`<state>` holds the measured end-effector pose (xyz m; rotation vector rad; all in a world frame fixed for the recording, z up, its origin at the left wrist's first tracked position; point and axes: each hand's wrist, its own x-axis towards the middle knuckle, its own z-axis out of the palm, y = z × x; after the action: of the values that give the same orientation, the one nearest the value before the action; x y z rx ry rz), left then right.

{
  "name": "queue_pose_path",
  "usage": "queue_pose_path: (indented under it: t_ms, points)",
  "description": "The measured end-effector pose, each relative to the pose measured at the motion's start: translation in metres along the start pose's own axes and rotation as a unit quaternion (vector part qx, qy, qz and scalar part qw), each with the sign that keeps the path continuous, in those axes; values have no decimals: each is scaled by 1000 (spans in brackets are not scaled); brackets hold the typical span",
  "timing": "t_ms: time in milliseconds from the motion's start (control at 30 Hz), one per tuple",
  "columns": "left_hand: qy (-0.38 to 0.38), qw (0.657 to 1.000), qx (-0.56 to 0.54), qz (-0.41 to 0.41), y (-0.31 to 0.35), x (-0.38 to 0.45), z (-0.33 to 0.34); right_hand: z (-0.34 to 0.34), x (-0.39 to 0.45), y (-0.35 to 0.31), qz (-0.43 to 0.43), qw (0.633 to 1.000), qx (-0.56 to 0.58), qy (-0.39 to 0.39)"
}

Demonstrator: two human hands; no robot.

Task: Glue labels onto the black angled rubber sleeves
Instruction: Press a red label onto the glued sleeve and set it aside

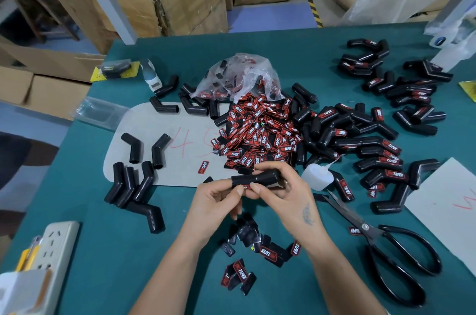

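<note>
Right then, both hands gripped one black sleeve [255, 177] just in front of the label pile [257, 131]: the right hand [283, 196] curled around it, the left hand [219, 198] pinching its underside beside a label [246, 187]. The glue bottle [318, 177] lay right of that pile, scissors [381, 245] nearer still, bare sleeves [136, 183] left of it.

Black angled sleeve [255, 178] horizontal, held above table (label [247, 187] underneath, partly hidden)
</note>
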<state>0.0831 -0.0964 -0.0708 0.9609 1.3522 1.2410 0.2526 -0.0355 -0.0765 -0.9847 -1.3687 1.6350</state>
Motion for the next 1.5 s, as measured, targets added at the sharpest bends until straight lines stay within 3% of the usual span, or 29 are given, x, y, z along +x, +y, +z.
queue_pose_path:
  t_ms: [767, 1233, 1500]
  points:
    - [-47, 998, 10, -27, -3, 3, -8, -6, -2, -8, 12, 1000, -12, 2]
    - [-20, 998, 50, -26, -9, 1, -1, -1, -1, -3, 9, 1000, -3, 19]
    - [-56, 998, 18, -30, -5, 2, -7, -6, 0, -3, 6, 1000, -23, -2]
